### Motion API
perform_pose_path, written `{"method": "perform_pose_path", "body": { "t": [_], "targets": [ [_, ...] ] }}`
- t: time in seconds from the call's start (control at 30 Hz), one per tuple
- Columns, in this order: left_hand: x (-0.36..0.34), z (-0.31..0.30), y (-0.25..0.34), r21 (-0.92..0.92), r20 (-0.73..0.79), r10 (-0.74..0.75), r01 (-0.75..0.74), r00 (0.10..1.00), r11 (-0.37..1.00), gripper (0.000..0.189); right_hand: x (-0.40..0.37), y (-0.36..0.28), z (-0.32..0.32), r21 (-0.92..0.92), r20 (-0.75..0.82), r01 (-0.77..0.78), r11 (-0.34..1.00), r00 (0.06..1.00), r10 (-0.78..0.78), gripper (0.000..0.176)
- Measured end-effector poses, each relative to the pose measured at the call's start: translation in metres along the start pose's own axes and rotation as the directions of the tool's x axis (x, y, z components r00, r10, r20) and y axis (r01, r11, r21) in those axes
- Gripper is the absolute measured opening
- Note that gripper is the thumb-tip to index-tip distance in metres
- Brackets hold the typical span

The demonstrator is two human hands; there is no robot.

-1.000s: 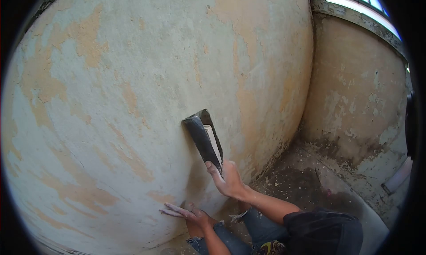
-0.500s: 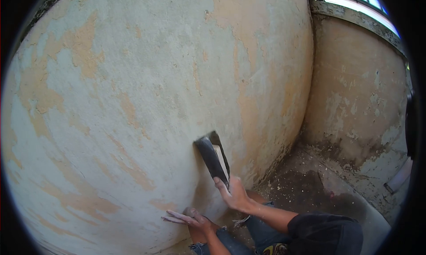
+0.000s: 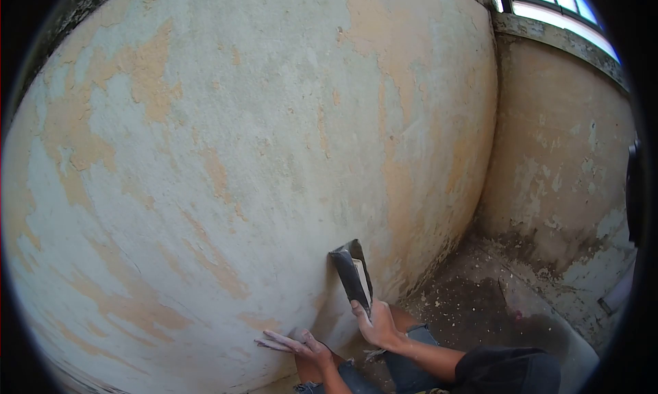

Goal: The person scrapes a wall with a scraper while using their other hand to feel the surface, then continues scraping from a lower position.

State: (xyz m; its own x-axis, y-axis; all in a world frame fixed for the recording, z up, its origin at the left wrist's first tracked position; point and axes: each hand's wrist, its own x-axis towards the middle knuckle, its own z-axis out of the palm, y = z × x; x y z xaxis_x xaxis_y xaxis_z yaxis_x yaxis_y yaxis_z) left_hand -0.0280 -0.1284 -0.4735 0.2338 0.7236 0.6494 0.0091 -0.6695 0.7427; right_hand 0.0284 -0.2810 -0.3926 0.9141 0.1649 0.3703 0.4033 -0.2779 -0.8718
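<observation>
My right hand (image 3: 375, 325) is wrapped round the lower end of a block (image 3: 353, 274) covered in dark sheet, with a pale strip showing along its side. The block's upper end is at the pale, peeling wall (image 3: 274, 188); whether it touches is hard to tell. Lower and to the left, my left hand (image 3: 301, 346) is held with its fingers stretched out near the wall, dusted white and holding nothing.
A brownish side wall (image 3: 562, 147) meets the pale wall at a corner on the right. Flakes lie on the dark floor (image 3: 473, 298). A barred window (image 3: 555, 0) is at the upper right. My bent knees are below my hands.
My right hand and the block have moved down and slightly right along the wall. The view has shifted a little, and my left hand remains low with its fingers spread.
</observation>
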Motion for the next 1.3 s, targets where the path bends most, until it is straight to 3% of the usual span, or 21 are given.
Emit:
{"method": "perform_pose_path", "body": {
  "t": [0.07, 0.17, 0.23, 0.37, 0.5, 0.57, 0.77, 0.87, 1.03, 1.2, 1.3],
  "targets": [
    [0.001, 0.001, 0.002, -0.002, -0.007, -0.021, 0.021, 1.000, 1.000, 0.087, -0.003, -0.009, -0.010, -0.076, -0.075, 0.080, 0.994, 0.993, -0.086, 0.034],
    [-0.002, -0.006, 0.009, 0.019, 0.026, -0.050, 0.049, 0.998, 0.999, 0.087, 0.034, -0.038, -0.028, -0.047, -0.088, 0.045, 0.998, 0.995, -0.049, 0.034],
    [0.000, -0.004, 0.008, 0.017, 0.018, -0.040, 0.039, 0.999, 0.999, 0.087, 0.048, -0.057, -0.033, 0.075, -0.138, 0.097, 0.992, 0.987, -0.086, 0.034],
    [-0.002, 0.001, -0.009, -0.007, -0.009, -0.007, 0.007, 1.000, 1.000, 0.087, -0.005, 0.006, 0.000, 0.028, -0.076, 0.088, 0.996, 0.993, -0.086, 0.034],
    [0.000, -0.004, 0.008, -0.007, 0.030, -0.067, 0.067, 0.997, 0.998, 0.087, 0.008, -0.012, -0.007, -0.029, -0.048, 0.026, 0.999, 0.998, -0.027, 0.034],
    [-0.001, -0.007, 0.008, 0.011, 0.032, -0.062, 0.062, 0.998, 0.998, 0.088, 0.044, -0.045, -0.020, 0.121, -0.050, 0.013, 0.993, 0.999, -0.007, 0.036],
    [-0.003, 0.001, -0.011, 0.012, -0.007, -0.005, 0.006, 1.000, 1.000, 0.089, -0.001, -0.008, -0.001, 0.070, -0.091, 0.096, 0.993, 0.992, -0.089, 0.032],
    [0.002, 0.001, 0.006, 0.005, 0.007, -0.032, 0.032, 0.999, 0.999, 0.089, 0.012, -0.017, -0.013, -0.019, -0.100, 0.096, 0.995, 0.990, -0.097, 0.030],
    [0.001, -0.003, 0.003, -0.008, 0.024, -0.051, 0.052, 0.998, 0.999, 0.089, 0.041, -0.040, -0.022, 0.021, -0.091, 0.125, 0.992, 0.988, -0.122, 0.032],
    [-0.004, 0.003, -0.012, -0.011, -0.012, 0.014, -0.014, 1.000, 1.000, 0.087, -0.009, -0.005, -0.014, 0.004, -0.029, 0.021, 1.000, 0.999, -0.021, 0.030],
    [-0.002, -0.004, 0.009, -0.002, 0.031, -0.052, 0.052, 0.998, 0.999, 0.087, 0.025, -0.032, -0.027, 0.081, -0.018, -0.005, 0.997, 1.000, 0.007, 0.031]
  ]
}}
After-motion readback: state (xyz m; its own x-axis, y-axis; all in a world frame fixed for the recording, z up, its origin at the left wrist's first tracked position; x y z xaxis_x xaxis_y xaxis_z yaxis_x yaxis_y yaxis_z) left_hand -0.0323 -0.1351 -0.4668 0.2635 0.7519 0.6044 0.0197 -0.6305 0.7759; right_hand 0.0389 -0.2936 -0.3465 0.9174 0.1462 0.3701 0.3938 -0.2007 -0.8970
